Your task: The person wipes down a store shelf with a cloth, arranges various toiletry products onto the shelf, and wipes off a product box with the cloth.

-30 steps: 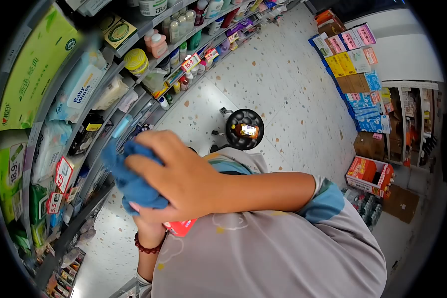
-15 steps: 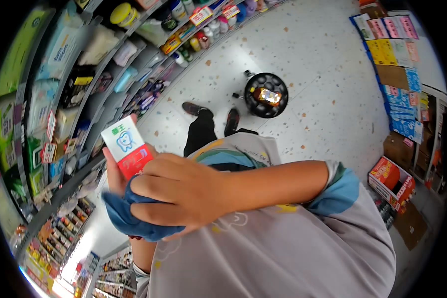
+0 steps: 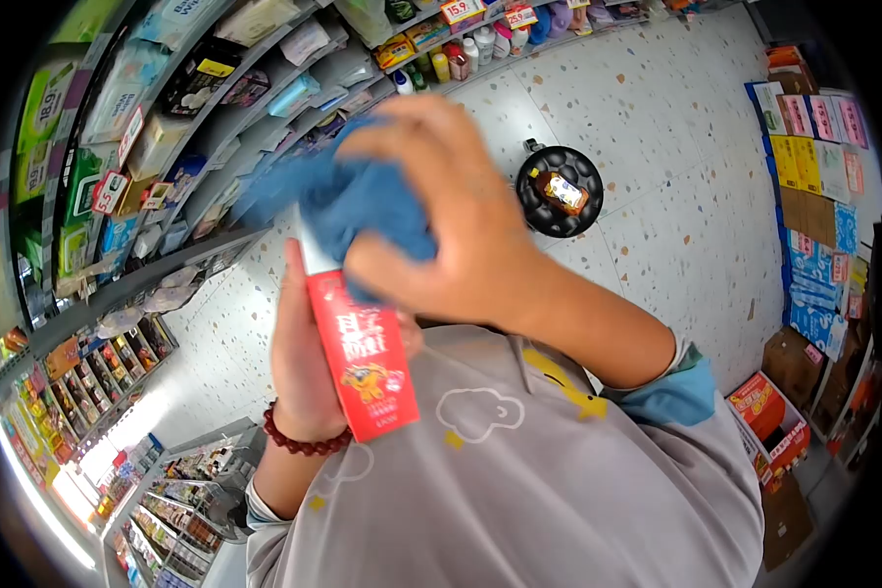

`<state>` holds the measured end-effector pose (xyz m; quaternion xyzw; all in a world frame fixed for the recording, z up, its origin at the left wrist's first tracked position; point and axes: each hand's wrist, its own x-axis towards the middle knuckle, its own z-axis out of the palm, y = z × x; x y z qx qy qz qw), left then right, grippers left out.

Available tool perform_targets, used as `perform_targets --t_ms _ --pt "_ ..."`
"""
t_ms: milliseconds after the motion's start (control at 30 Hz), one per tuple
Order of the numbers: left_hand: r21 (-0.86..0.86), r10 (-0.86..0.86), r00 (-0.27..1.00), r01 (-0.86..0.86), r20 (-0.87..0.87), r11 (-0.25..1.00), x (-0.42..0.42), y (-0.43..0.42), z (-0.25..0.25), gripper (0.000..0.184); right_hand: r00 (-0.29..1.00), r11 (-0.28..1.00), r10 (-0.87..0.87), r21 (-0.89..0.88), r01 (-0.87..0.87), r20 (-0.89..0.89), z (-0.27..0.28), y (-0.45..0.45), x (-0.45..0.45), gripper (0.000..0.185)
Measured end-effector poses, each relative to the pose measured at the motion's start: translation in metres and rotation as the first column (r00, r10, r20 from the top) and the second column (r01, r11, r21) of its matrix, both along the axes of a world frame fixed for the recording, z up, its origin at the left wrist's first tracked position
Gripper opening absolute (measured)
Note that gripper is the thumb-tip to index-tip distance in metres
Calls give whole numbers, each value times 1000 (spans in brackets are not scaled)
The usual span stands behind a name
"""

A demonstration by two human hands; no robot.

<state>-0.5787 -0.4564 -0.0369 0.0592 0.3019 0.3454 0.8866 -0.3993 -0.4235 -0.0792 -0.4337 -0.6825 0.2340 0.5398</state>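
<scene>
A long red-and-white toothpaste box lies along my left hand, which is closed around it from beneath and wears a dark red bead bracelet. My right hand, blurred by motion, grips a crumpled blue cloth. The cloth covers the white upper end of the box, while the red lower part with its cartoon figure shows. Both hands are in front of my grey apron.
Stocked shelves curve along the left and top. On the speckled floor stands a round black stool with a small amber bottle on it. Stacked cartons and an open red box are at the right.
My right hand and the cloth have moved up to the box's white end, uncovering the red part. The view has shifted, and the feet seen before are now out of sight.
</scene>
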Motion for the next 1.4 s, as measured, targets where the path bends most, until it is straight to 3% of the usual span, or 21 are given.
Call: perform_targets --t_ms 33,100,167,200,300,367,433,467,500,600,667,767,800,933,967,1033,1100,1167,1233,1300,1400 --pt "39 -55 996 53 70 998 -4 -3 -8 56 995 995 -96 -27 97 28 -1 3 4 61" --pt "-108 354 826 -439 -439 892 28 -1 17 58 983 984 170 44 -173 65 7 -31 -7 59" --pt "93 -13 1000 13 -5 996 -19 12 -15 60 961 953 278 128 -274 -9 -1 -59 -24 57" --pt "170 -43 998 48 -37 984 -26 9 -23 60 921 896 388 221 -386 38 -5 -66 -26 57" --pt "-84 111 949 -141 -296 986 7 -6 8 59 861 807 483 299 -509 161 -5 -46 -13 57" --pt "7 172 900 -185 -401 983 7 -28 -6 52 992 986 129 110 -128 -1 -1 -14 2 58" --pt "98 -117 990 109 83 989 -5 -11 -23 52 999 998 46 45 -45 -25 -3 -9 3 59" --pt "44 9 998 -6 -65 999 3 -14 -14 51 999 999 -25 -21 24 -44 -3 -7 3 60" --pt "-78 282 808 -373 -516 925 45 -8 13 53 998 997 55 49 -54 -22 2 -19 -2 60" --pt "-4 12 948 -14 -319 1000 7 11 1 59 953 951 300 87 -296 -43 10 -70 -23 58" --pt "42 39 935 -26 -353 999 15 13 3 61 914 868 393 286 -406 105 15 -94 -34 56" --pt "-3 12 943 -14 -332 1000 18 17 1 61 903 879 363 239 -413 228 13 -74 -17 54" --pt "-28 -3 958 -5 -286 1000 19 19 -1 60 880 871 473 169 -461 -37 9 -58 -9 56" --pt "-168 162 805 -308 -571 936 61 0 29 58 999 998 -40 56 41 -4 -2 -3 25 53" --pt "-91 -142 967 126 -210 988 31 -4 11 58 999 998 -41 55 41 -3 -8 4 31 53" --pt "49 -203 966 213 -162 976 14 -9 -5 59 998 998 -37 -55 34 -52 -16 11 35 52" --pt "-112 -40 973 15 -228 994 19 -9 10 57 992 1000 10 0 -10 -122 -12 -6 25 55" --pt "-82 14 955 -40 -296 996 31 0 15 56 999 987 -50 154 52 -15 -11 -30 5 60" --pt "-127 187 799 -312 -572 942 49 11 24 59 967 963 250 122 -241 -56 -3 -57 -15 51" --pt "61 10 946 10 -323 998 -5 14 -10 62 948 930 317 202 -308 -16 1 -83 -32 43" --pt "-76 50 978 -67 -204 995 0 7 -4 59 932 882 337 303 -362 132 1 -82 -32 30"
